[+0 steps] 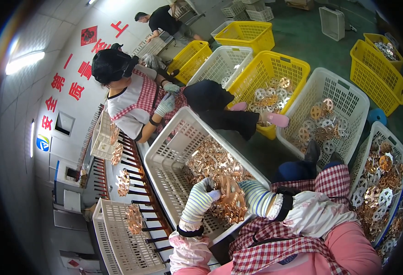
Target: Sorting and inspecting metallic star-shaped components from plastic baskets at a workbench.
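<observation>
Both of my hands wear striped knit gloves and are over the near end of a white plastic crate. My left hand (198, 201) closes on the left side of a bunch of shiny copper-coloured stamped metal parts (231, 199). From the right, my right hand (258, 198) grips the same bunch, its fingertips partly hidden behind the parts. Below and beyond them, the white crate (158, 158) holds a heap of similar loose copper-coloured pieces (217, 158).
Left of the crate runs a conveyor (139, 183) with dark slats and small piles of copper parts. A white basket (123, 238) stands beside it. A seated co-worker (133, 91) is across from me. Yellow crates (275, 68) and a white crate (334, 101) hold silver and copper discs.
</observation>
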`<state>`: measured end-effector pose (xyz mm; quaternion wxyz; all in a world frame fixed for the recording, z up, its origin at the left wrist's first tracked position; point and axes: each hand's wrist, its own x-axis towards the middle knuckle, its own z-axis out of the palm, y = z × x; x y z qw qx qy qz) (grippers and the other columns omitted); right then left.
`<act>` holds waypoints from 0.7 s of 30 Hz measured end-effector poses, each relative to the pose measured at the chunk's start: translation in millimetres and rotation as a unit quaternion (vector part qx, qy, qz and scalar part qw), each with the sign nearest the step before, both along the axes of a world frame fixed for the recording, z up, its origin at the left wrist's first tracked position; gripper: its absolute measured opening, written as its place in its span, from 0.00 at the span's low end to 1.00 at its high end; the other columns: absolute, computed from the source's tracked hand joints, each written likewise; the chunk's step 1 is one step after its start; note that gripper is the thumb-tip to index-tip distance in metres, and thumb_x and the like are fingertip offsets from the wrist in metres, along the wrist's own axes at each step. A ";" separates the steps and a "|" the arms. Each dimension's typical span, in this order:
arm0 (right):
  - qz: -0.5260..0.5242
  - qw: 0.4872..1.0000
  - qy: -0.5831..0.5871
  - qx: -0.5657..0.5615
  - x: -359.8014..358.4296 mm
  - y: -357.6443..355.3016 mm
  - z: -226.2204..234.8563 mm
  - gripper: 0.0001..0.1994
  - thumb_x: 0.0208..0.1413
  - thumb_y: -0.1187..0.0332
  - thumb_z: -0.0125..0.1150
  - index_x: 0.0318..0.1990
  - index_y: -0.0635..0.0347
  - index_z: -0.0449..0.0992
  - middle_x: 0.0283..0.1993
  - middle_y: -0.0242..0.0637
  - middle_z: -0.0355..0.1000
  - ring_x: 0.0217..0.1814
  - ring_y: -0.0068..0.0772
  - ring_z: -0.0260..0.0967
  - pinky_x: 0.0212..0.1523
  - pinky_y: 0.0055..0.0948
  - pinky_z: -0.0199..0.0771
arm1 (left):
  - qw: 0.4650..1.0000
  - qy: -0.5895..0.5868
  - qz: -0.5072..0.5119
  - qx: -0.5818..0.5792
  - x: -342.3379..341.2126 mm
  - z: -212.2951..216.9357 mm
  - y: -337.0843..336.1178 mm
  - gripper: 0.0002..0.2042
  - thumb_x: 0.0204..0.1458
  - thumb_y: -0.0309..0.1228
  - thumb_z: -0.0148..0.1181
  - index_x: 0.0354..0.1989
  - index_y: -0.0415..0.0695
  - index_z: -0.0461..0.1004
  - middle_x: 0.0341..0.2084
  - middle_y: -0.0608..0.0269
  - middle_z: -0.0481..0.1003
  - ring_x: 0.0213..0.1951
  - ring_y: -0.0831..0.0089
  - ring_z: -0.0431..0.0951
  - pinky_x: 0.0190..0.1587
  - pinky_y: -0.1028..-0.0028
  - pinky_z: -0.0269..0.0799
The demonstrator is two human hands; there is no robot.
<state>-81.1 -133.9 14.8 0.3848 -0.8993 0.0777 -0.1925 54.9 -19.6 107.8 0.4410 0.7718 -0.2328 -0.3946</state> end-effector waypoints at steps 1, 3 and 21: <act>-0.001 1.000 -0.001 0.001 -0.6 -1.0 -2.1 0.08 0.36 0.66 0.60 0.23 0.61 0.75 0.26 0.43 0.72 0.31 0.43 0.71 0.35 0.37 0.71 | 1.000 -0.013 -0.003 -0.005 -1.2 1.3 -0.4 0.05 0.43 0.23 0.57 0.25 0.42 0.67 0.16 0.73 0.64 0.17 0.85 0.63 0.18 0.82 0.59; 0.008 0.998 -0.022 0.064 -3.6 -6.3 -4.1 0.10 0.34 0.64 0.64 0.21 0.61 0.75 0.27 0.45 0.72 0.33 0.45 0.71 0.36 0.38 0.70 | 0.999 0.036 -0.001 -0.010 -1.5 7.4 -2.0 0.05 0.43 0.23 0.58 0.25 0.42 0.67 0.15 0.73 0.65 0.16 0.84 0.64 0.18 0.82 0.60; 0.088 0.988 0.034 -0.120 -0.4 -10.2 -0.1 0.05 0.38 0.68 0.60 0.23 0.59 0.76 0.25 0.44 0.72 0.29 0.45 0.72 0.32 0.40 0.71 | 0.997 0.069 0.011 -0.043 2.2 -14.3 0.0 0.09 0.47 0.28 0.65 0.26 0.43 0.69 0.15 0.74 0.66 0.16 0.85 0.61 0.18 0.83 0.57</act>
